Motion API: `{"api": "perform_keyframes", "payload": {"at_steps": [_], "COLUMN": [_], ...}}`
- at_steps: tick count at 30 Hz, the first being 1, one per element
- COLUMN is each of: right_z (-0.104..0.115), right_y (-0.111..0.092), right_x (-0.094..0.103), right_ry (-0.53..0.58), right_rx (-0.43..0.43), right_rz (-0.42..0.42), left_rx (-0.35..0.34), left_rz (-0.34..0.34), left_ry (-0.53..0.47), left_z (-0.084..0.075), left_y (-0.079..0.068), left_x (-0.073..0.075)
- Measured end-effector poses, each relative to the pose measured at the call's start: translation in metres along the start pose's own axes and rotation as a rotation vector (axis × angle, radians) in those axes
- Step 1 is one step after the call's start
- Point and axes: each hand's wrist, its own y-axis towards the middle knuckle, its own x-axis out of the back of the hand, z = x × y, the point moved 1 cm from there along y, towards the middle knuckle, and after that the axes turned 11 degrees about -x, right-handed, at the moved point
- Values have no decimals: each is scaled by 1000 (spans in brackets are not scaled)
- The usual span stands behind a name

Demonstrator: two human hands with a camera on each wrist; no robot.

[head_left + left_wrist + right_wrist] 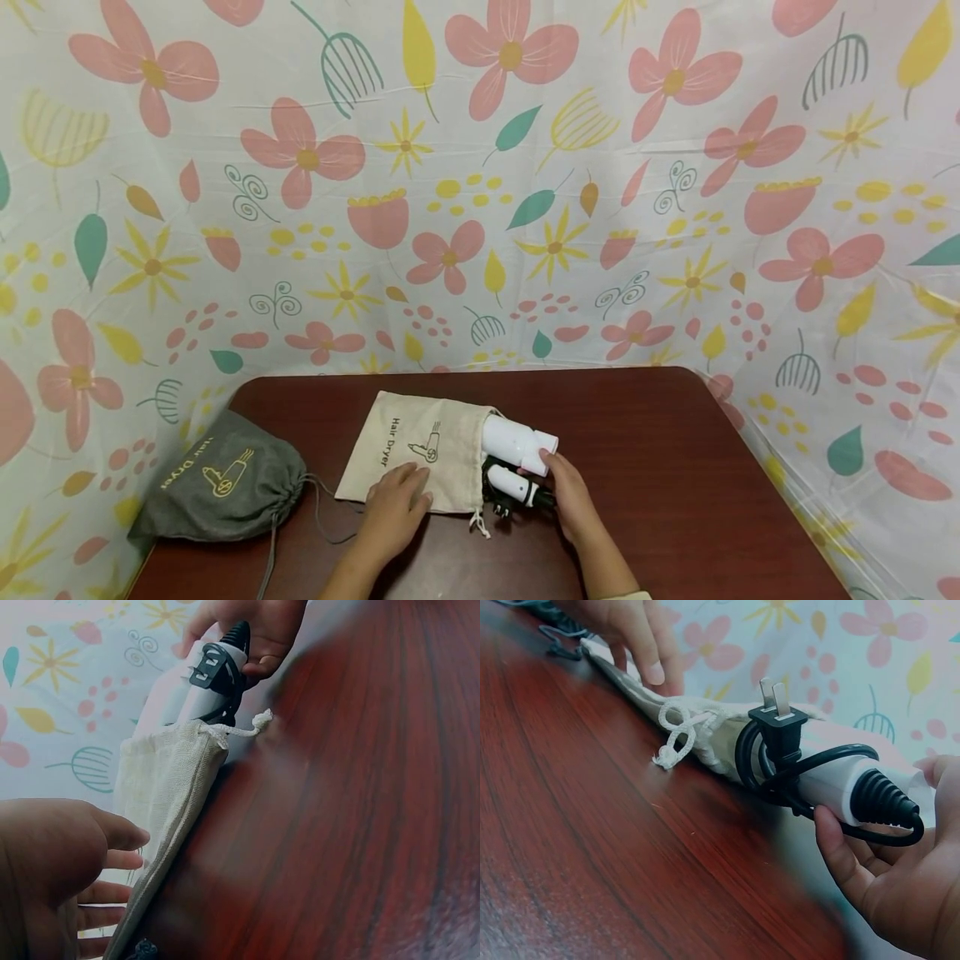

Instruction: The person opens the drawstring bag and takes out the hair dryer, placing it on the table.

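Note:
A white hair dryer [513, 442] lies partly inside a beige drawstring bag [453, 475] printed "Hair Dryer". Its nozzle and handle end stick out of the bag's mouth on the right; the rest is hidden by the cloth. My right hand [576, 504] grips the protruding end, with the fingers at the nozzle and handle. A black cord [836, 757] with a two-pin plug [780, 727] is wrapped about the handle. My left hand [397, 507] rests on the bag's lower left part with its fingers extended.
To the left, a full-looking grey drawstring bag [225, 483] with a gold hair dryer print lies at the table edge, its cords trailing. The dark red wooden table [660, 467] meets a flower-patterned curtain [480, 275] at the back and sides.

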Motion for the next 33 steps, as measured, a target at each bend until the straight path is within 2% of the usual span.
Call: {"api": "perform_keyframes", "payload": {"at_steps": [10,22,33], "right_z": [0,5,7], "right_y": [1,-2,-2], "right_x": [6,10,13], "right_ry": [-7,53,65], "right_rx": [-3,-12,-15], "right_rz": [-4,-3,-18], "left_rx": [38,79,79], "left_rz": [-31,-69,-97], "left_ry": [0,14,60], "left_z": [8,13,21], "left_y": [4,7,8], "left_x": [0,5,6]}}
